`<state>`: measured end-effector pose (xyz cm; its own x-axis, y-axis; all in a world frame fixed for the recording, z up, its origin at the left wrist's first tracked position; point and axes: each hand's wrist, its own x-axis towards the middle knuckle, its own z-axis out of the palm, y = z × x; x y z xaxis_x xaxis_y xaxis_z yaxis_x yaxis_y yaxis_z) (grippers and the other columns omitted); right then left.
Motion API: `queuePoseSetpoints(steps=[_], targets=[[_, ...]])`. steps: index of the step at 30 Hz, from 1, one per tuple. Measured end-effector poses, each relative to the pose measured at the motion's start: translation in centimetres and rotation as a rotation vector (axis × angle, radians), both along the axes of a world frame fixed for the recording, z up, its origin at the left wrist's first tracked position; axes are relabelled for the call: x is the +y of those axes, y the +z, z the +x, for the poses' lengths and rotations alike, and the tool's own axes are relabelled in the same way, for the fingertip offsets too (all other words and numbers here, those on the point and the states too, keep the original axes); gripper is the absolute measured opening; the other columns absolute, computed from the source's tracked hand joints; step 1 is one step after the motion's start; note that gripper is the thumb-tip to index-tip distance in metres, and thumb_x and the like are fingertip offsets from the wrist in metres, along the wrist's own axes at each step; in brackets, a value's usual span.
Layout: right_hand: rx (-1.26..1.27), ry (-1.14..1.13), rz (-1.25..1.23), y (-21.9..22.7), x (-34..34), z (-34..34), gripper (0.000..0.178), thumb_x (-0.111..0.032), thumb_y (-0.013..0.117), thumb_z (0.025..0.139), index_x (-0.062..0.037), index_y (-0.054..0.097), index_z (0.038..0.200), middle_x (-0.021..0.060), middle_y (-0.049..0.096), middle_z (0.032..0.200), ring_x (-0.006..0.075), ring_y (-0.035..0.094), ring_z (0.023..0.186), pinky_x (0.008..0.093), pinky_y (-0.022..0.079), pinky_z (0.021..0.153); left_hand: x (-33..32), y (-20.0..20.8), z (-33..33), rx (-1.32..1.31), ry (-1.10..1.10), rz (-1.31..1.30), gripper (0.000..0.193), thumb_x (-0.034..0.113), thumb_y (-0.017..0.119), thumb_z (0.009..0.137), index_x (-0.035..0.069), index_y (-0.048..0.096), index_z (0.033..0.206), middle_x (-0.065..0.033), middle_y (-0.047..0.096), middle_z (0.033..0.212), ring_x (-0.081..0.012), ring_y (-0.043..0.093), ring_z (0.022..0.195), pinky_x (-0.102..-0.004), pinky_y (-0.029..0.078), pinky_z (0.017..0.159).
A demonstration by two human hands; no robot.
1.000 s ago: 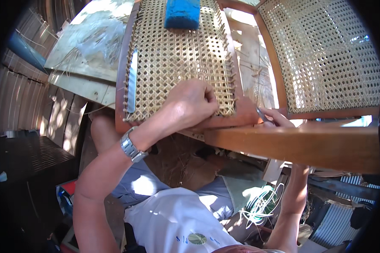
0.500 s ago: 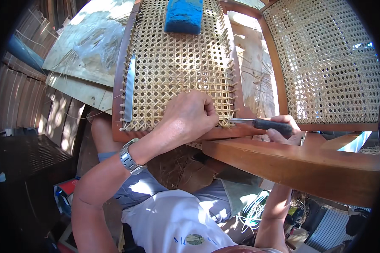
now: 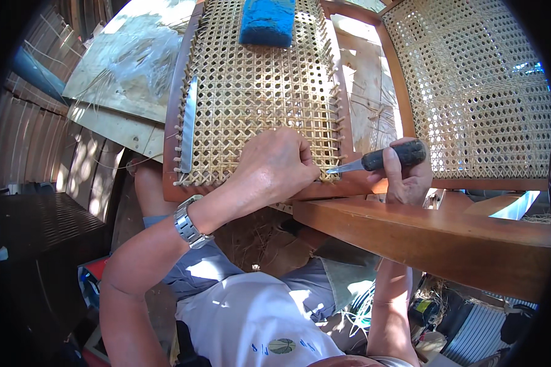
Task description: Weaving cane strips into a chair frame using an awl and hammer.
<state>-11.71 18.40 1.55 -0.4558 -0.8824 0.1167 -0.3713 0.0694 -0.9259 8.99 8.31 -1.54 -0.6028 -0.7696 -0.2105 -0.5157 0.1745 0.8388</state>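
A woven cane panel (image 3: 257, 110) fills a wooden frame (image 3: 173, 137), with small pegs along its edges. My left hand (image 3: 275, 162) rests over the panel's near edge, fingers pinched together near the corner; what they hold, if anything, is hidden under the hand. In my right hand (image 3: 407, 174) is an awl-like tool (image 3: 395, 155) with a dark handle, its pointed metal blade aimed left. The tip touches or nearly touches the cane at the near right corner, close to my left fingertips.
A blue block (image 3: 267, 23) and a flat metal strip (image 3: 189, 125) lie on the panel. At right stands a second cane panel (image 3: 471, 92); a curved wooden rail (image 3: 422, 235) crosses before my right forearm. Clear plastic (image 3: 144, 64) lies on a board at left.
My right hand has turned and risen slightly, tilting the tool so its handle sits higher and its blade slopes down to the corner. My left hand has stayed nearly in place.
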Motion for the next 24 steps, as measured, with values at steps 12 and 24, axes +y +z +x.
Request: queuePoseSetpoints(steps=[12, 24], targets=[[-0.360, -0.215, 0.203, -0.6, 0.4, -0.7, 0.020, -0.015, 0.065, 0.097, -0.0017, 0.056, 0.109, 0.0124, 0.070, 0.082, 0.0161, 0.066, 0.056, 0.0249, 0.052, 0.049, 0.0, -0.1, -0.1, 0.002, 0.012, -0.029, 0.017, 0.019, 0.067, 0.076, 0.004, 0.075, 0.074, -0.0126, 0.071, 0.069, -0.0276, 0.070, 0.065, -0.0386, 0.056, 0.067], [0.041, 0.016, 0.069, 1.0, -0.6, -0.1, 0.013, -0.006, 0.062, 0.097, -0.0006, 0.055, 0.106, 0.0106, 0.066, 0.082, 0.0145, 0.064, 0.059, 0.0245, 0.054, 0.051, 0.2, 0.3, -0.5, -0.034, -0.005, -0.114, 0.017, 0.018, 0.067, 0.076, 0.004, 0.076, 0.073, -0.0163, 0.070, 0.067, -0.0324, 0.071, 0.067, -0.0414, 0.056, 0.069]])
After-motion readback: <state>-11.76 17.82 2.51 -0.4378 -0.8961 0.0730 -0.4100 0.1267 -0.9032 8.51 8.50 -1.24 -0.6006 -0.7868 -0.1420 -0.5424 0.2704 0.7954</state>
